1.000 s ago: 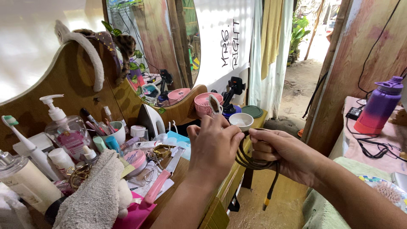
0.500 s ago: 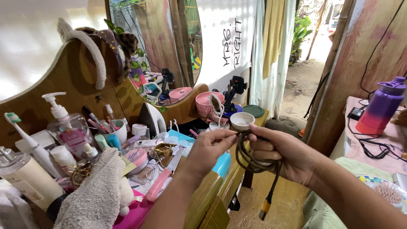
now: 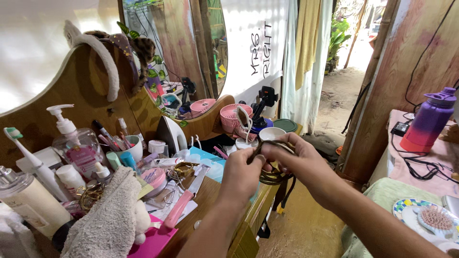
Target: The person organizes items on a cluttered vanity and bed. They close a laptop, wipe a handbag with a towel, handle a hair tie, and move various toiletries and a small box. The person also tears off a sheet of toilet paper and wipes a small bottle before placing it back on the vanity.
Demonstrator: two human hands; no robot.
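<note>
Both hands coil dark cable (image 3: 273, 177) above desk (image 3: 210, 200) edge. Left hand (image 3: 243, 172) fingers pinch loops; right hand (image 3: 294, 160) fingers closed around bundle. Coiling step; loose end below seems unwound.

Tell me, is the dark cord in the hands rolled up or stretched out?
Rolled up. The dark cord sits in loops between the left hand and right hand, one end hanging down.

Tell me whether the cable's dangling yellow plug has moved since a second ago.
Yes. The yellow plug swung left toward the wooden dresser, now partly hidden.
</note>
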